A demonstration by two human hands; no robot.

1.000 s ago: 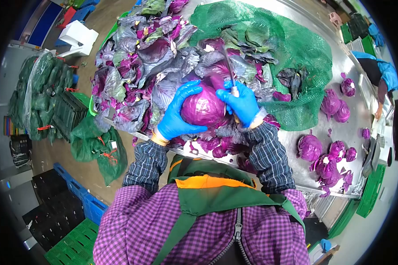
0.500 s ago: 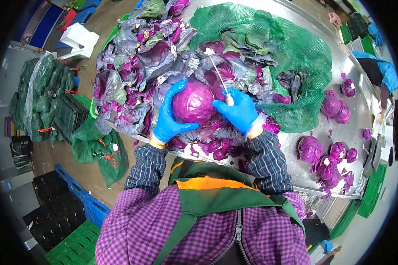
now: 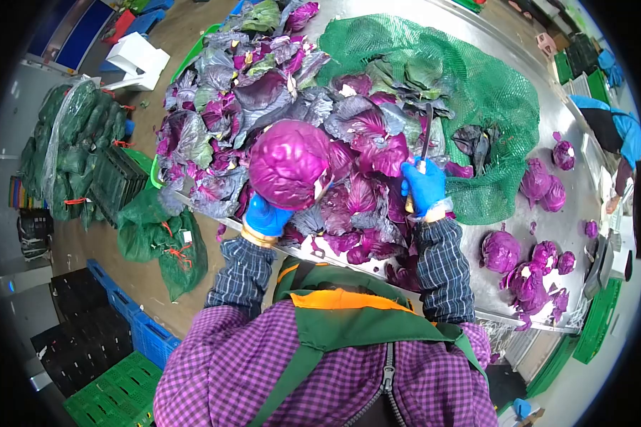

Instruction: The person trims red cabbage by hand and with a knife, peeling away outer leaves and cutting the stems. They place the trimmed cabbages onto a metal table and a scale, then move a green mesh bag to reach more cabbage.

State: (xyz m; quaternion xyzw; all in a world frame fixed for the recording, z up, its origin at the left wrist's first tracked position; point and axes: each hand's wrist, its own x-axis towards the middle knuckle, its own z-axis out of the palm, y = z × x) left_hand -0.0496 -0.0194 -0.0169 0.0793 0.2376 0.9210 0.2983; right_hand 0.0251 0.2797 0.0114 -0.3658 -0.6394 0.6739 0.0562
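Note:
A large red cabbage (image 3: pixel 290 162) rests on my gloved left hand (image 3: pixel 266 218), which grips it from below; most of its fingers are hidden behind the head. My right hand (image 3: pixel 424 189), in a blue glove too, is closed round the handle of a knife (image 3: pixel 427 132), its blade pointing away from me. Between the hands lie loose purple cabbage leaves (image 3: pixel 360 196). A wide heap of outer leaves (image 3: pixel 217 117) spreads beyond and to the left of the cabbage.
Green mesh netting (image 3: pixel 488 107) lies on the metal table (image 3: pixel 463 277) at the right, partly under leaves. Several smaller red cabbages (image 3: pixel 501 251) sit on the right side. Filled net sacks (image 3: pixel 71 156) and a blue pallet (image 3: pixel 139 320) stand on the floor at left. Another person's blue sleeve (image 3: pixel 627 135) shows far right.
The cabbage has moved left and closer to the camera, with my left hand now beneath it. My right hand has drawn away to the right, the knife blade now turned more upright.

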